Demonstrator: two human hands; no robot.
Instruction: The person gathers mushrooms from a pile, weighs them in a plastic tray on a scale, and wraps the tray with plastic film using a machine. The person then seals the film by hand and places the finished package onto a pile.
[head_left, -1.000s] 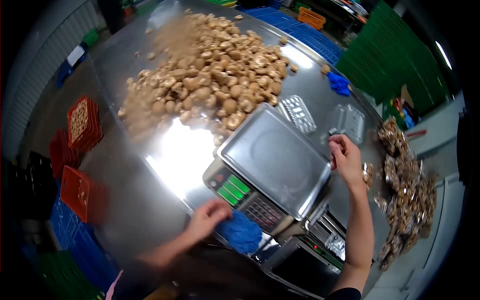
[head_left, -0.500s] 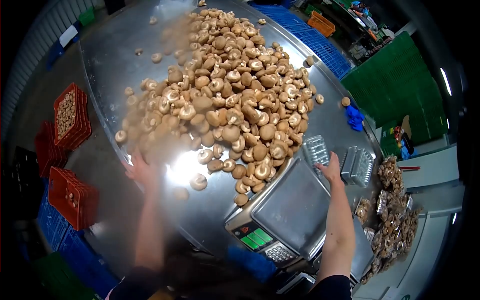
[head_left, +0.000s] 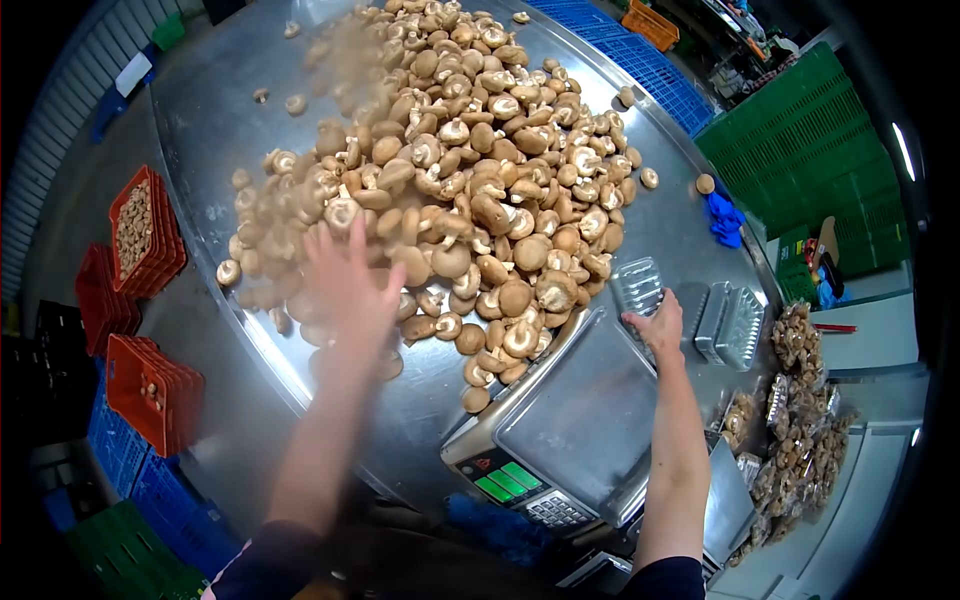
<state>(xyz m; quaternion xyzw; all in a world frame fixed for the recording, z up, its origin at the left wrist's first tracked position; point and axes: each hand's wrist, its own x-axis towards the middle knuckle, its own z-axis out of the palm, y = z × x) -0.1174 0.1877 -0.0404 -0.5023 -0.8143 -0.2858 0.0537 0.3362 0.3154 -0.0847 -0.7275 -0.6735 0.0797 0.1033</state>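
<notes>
Left hand: half a second ago it was at the bench's [head_left: 215,110] near-left rim; now the left hand [head_left: 345,275] is over the near side of the heap, fingers spread apart. Motion blur hides its fingertips, so I cannot tell whether they touch a mushroom.
Right hand: the right hand [head_left: 658,325] was just beside the clear plastic tray [head_left: 637,282] and is now at its near end, thumb and fingers bent about the edge. Contact looks likely; I cannot tell whether the grip is clamped.
Shiitake mushrooms: the shiitake mushrooms [head_left: 505,180] lie heaped across the middle of the bench, reaching up to the weighing scale.
Clear plastic tray: it lies between the heap and the nested trays [head_left: 735,328], just past the far corner of the weighing scale [head_left: 580,410].
What the change means: mushrooms and tray are now attended to at once, one hand at each.
Packed mushrooms: the packed mushrooms [head_left: 800,440] are piled beyond the scale, at the right.
</notes>
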